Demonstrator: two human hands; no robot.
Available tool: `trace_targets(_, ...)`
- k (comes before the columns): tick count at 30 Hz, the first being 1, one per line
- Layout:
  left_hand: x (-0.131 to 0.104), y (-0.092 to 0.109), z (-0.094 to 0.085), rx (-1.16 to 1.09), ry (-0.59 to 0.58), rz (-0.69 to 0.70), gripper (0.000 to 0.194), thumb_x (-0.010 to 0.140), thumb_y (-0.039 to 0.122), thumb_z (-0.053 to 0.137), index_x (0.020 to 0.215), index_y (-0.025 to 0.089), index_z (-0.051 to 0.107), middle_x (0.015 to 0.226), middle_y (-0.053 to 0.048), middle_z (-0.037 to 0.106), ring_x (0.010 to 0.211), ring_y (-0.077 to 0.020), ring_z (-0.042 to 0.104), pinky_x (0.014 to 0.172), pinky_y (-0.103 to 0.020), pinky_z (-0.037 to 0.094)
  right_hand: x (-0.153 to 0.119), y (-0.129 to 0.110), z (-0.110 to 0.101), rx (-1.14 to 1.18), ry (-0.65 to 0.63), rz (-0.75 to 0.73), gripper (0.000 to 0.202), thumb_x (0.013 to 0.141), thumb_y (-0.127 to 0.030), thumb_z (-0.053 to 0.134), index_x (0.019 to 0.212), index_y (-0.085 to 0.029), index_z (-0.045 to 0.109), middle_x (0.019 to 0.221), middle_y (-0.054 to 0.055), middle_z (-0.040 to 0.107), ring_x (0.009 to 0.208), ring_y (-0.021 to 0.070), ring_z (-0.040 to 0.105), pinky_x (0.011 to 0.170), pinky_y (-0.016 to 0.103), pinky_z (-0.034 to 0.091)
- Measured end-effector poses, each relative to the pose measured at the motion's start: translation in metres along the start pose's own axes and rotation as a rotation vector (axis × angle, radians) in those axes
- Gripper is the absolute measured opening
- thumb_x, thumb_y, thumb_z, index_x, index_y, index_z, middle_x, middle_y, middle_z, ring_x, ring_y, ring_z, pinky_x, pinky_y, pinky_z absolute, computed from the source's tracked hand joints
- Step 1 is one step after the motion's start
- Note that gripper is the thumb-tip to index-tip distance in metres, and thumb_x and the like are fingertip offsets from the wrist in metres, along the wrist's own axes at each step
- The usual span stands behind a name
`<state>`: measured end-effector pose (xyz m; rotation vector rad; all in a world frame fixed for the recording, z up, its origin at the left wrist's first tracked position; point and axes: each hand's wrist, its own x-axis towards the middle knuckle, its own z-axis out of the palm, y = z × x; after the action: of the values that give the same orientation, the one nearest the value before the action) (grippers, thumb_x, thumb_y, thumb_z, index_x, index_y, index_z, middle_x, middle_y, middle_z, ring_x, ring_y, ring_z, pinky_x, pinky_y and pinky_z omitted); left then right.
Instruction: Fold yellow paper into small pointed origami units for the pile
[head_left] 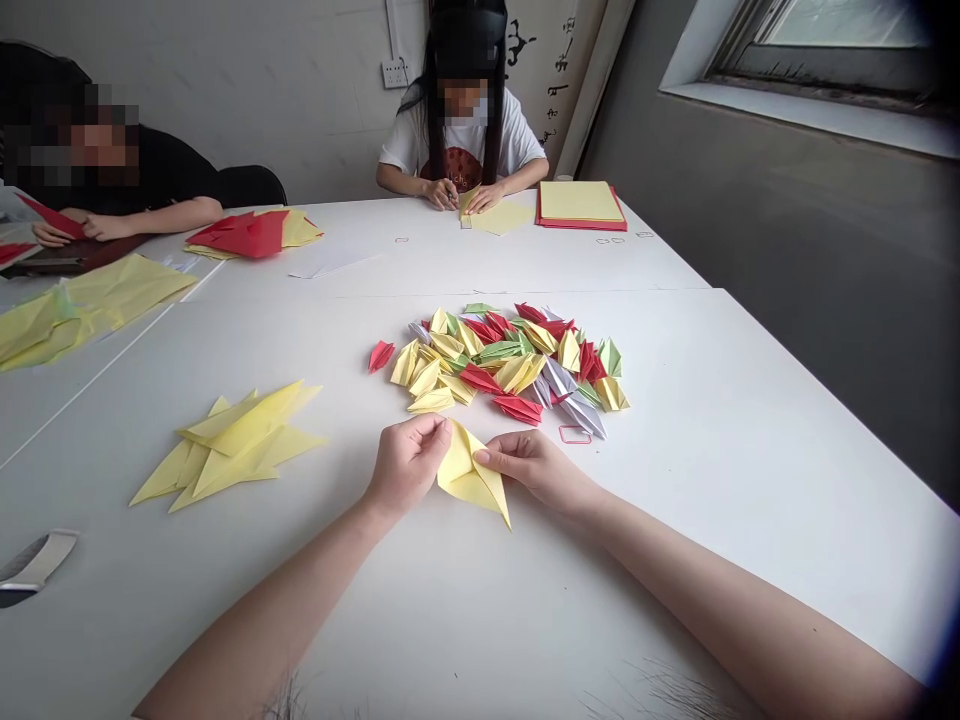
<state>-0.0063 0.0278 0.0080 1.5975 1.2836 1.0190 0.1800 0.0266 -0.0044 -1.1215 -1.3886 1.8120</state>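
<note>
Between my two hands is a sheet of yellow folded paper, partly opened out, with a pointed corner hanging down to the right. My left hand pinches its upper left edge between thumb and fingers. On the other side, my right hand grips the right edge, thumb on the front face. Just beyond lies a heap of small folded paper pieces in yellow, red, green and pale purple. To the left rests a stack of yellow pointed paper pieces.
A wristwatch-like band lies at the near left. Across the table, one person works on yellow paper beside a stack of square sheets. At far left another person holds red paper, near red and yellow folded papers.
</note>
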Motion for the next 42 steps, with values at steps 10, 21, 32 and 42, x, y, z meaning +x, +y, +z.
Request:
trace_targets(10,0.001,-0.001,0.000,0.057,0.037,0.020,0.031,0.085,0.035,0.050,0.069,0.014,0.066,0.059,0.000,0.055,0.056,-0.0121,0.045,0.051,-0.022,0.035,0.001,-0.005,0.002,0.003,-0.030,0.081,0.038,0.064,-0.051,0.075,0.069,-0.014,0.071,0.063,0.001,0.065,0.057,0.0133,0.057,0.057,0.026,0.047)
trace_targets(21,0.004,-0.005,-0.002,-0.022,-0.083,-0.010,0.032,0.086,0.037,0.050,0.078,0.014,0.071,0.065,-0.002,0.061,0.061,-0.0137,0.051,0.056,-0.023,0.040,0.001,-0.008,-0.004,0.071,-0.041,0.210,0.034,0.056,-0.043,0.082,0.067,-0.013,0.072,0.065,0.002,0.069,0.060,0.0134,0.061,0.061,0.027,0.051)
trace_targets(32,0.005,-0.002,-0.002,-0.182,-0.233,-0.276,0.032,0.068,0.041,0.074,0.086,0.014,0.072,0.074,-0.005,0.070,0.068,-0.0184,0.063,0.059,-0.025,0.048,0.000,-0.005,-0.003,0.060,-0.005,0.214,0.035,0.058,-0.044,0.080,0.073,-0.013,0.074,0.069,0.004,0.071,0.063,0.0159,0.064,0.064,0.029,0.054)
trace_targets(42,0.007,-0.008,-0.001,-0.239,-0.247,-0.272,0.031,0.072,0.043,0.070,0.083,0.014,0.073,0.071,-0.004,0.070,0.066,-0.0182,0.064,0.058,-0.026,0.049,0.000,-0.008,-0.002,0.053,-0.017,0.235,0.032,0.058,-0.042,0.080,0.072,-0.014,0.074,0.071,0.004,0.071,0.066,0.0163,0.065,0.065,0.028,0.055)
